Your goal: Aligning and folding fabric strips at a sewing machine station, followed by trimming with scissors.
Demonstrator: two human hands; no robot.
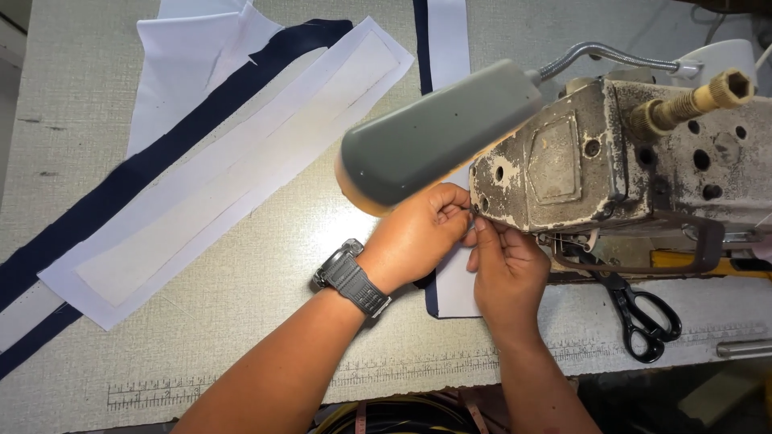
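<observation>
Both hands are up at the worn sewing machine [611, 153] head, right side of the table [241, 289]. Left hand [414, 237] and right hand [507, 265] have fingertips pressed together, pinching something too small to tell, maybe thread. Black scissors [643, 313] lie just beside, near the front edge.

The fingertips of the left hand [418, 233] and right hand [507, 269] pinch something too small to make out at the sewing machine [611, 161], whose body hides the needle and runs off the right edge.
</observation>
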